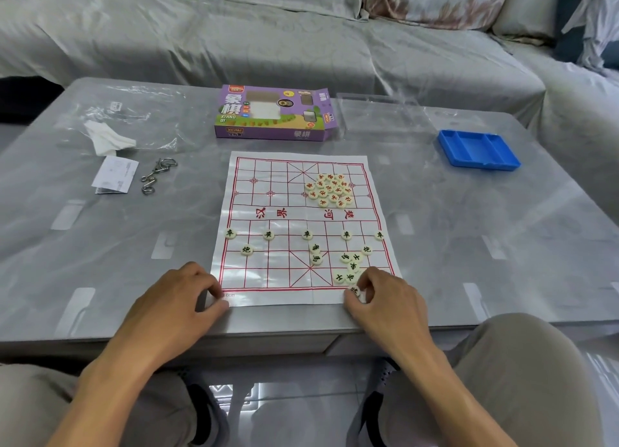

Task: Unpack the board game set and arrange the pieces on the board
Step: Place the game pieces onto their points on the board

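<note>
So the left hand (187, 289) is pinching down the lower-left corner of the paper board (303, 225), probably to stop it sliding. The right hand (378, 299) grasps one black-marked piece (355, 291) between thumb and fingers at the board's bottom edge, right of centre, just below the loose black cluster (350, 267). Five soldiers (306, 234) already sit in their row mid-frame. The red pile (330, 188) waits further up the board, untouched.

Glossy paper board (301, 219), plastic tray (477, 150)
</note>
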Demonstrator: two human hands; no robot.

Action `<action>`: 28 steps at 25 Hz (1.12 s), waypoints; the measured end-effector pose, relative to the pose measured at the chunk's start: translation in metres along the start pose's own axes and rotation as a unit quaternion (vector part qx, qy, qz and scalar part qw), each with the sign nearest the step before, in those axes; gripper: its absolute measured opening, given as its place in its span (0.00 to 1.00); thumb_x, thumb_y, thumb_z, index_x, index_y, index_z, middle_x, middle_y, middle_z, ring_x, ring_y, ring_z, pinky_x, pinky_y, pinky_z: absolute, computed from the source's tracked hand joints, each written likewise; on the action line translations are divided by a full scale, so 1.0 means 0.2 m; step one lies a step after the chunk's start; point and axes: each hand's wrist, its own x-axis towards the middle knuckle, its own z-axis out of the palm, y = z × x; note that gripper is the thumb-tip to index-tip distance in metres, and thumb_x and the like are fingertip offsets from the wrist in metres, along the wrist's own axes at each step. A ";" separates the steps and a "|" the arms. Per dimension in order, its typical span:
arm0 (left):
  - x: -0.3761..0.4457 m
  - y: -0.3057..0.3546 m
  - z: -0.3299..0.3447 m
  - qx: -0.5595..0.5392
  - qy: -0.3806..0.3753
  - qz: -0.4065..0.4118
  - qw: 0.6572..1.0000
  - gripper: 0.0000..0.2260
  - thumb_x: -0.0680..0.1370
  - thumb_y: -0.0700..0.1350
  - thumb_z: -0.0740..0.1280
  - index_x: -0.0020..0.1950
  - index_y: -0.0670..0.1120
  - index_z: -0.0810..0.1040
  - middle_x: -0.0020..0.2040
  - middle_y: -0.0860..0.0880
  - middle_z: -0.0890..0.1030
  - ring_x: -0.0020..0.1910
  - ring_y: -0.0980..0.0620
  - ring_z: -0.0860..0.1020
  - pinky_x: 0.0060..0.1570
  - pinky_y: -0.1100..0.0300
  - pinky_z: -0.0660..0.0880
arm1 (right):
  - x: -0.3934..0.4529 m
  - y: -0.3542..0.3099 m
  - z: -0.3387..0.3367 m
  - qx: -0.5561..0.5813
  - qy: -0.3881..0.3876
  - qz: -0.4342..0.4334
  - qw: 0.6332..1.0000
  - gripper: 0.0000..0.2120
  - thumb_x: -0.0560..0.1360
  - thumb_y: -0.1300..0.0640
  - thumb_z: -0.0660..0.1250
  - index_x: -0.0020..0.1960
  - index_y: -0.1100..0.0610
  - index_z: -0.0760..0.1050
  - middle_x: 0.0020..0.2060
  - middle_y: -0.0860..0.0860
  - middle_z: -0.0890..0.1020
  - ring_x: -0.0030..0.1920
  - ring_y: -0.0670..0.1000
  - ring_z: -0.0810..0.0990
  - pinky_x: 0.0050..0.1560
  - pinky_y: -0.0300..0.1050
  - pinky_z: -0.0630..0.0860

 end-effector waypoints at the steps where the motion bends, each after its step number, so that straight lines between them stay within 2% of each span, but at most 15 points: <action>1: 0.00 0.00 0.00 0.000 -0.003 0.001 1.000 0.04 0.76 0.59 0.65 0.46 0.60 0.76 0.49 0.62 0.72 0.47 0.60 0.71 0.42 0.62 0.70 | 0.01 0.03 -0.02 0.007 0.012 0.021 1.000 0.10 0.73 0.42 0.64 0.44 0.48 0.72 0.37 0.43 0.78 0.39 0.47 0.76 0.38 0.43 0.70; 4: 0.00 0.00 0.01 -0.006 -0.001 -0.003 1.000 0.06 0.76 0.59 0.65 0.49 0.60 0.76 0.50 0.62 0.71 0.49 0.59 0.70 0.45 0.60 0.72 | 0.07 0.12 -0.09 0.013 0.048 0.068 0.996 0.08 0.73 0.43 0.65 0.46 0.48 0.73 0.36 0.42 0.77 0.38 0.46 0.76 0.36 0.43 0.69; 10: 0.01 0.01 0.01 -0.006 0.001 -0.010 1.000 0.09 0.75 0.59 0.65 0.55 0.60 0.75 0.52 0.62 0.70 0.51 0.59 0.69 0.47 0.59 0.73 | 0.14 0.13 -0.06 0.058 0.008 0.074 0.996 0.09 0.73 0.44 0.67 0.49 0.46 0.75 0.35 0.41 0.78 0.39 0.44 0.77 0.40 0.45 0.75; 13: 0.01 0.01 0.02 -0.005 0.007 -0.008 1.000 0.10 0.75 0.59 0.65 0.55 0.60 0.75 0.53 0.62 0.70 0.52 0.59 0.69 0.46 0.59 0.73 | 0.13 0.15 -0.06 0.074 0.005 0.076 0.994 0.08 0.74 0.44 0.66 0.51 0.46 0.74 0.36 0.41 0.79 0.39 0.42 0.76 0.38 0.42 0.73; 17: 0.01 0.03 0.03 0.011 0.018 -0.012 1.000 0.10 0.76 0.59 0.64 0.55 0.60 0.74 0.54 0.61 0.70 0.53 0.59 0.69 0.44 0.61 0.71 | 0.10 0.15 -0.08 0.091 0.014 0.051 0.995 0.06 0.76 0.47 0.67 0.51 0.47 0.75 0.37 0.41 0.79 0.39 0.42 0.76 0.36 0.38 0.69; 22: 0.01 0.01 0.04 0.013 0.025 -0.018 0.999 0.11 0.75 0.59 0.65 0.56 0.60 0.75 0.54 0.61 0.70 0.54 0.58 0.69 0.43 0.60 0.71 | 0.03 0.12 -0.08 0.118 0.037 -0.001 0.992 0.03 0.75 0.53 0.69 0.47 0.46 0.76 0.33 0.42 0.79 0.36 0.43 0.76 0.36 0.39 0.72; 25: 0.00 0.01 0.04 0.015 0.025 -0.014 0.999 0.12 0.75 0.58 0.66 0.57 0.60 0.75 0.55 0.60 0.70 0.54 0.58 0.68 0.42 0.61 0.70 | 0.01 0.11 -0.08 0.120 0.022 -0.010 0.993 0.05 0.75 0.52 0.68 0.49 0.45 0.75 0.34 0.41 0.79 0.37 0.42 0.77 0.35 0.36 0.71; 28: 0.00 0.02 0.04 0.014 0.033 -0.016 0.999 0.12 0.76 0.57 0.66 0.59 0.59 0.74 0.55 0.59 0.71 0.55 0.56 0.69 0.43 0.59 0.71 | 0.02 0.11 -0.05 0.096 -0.002 -0.015 0.995 0.10 0.75 0.51 0.67 0.56 0.45 0.75 0.37 0.41 0.79 0.39 0.43 0.77 0.39 0.40 0.74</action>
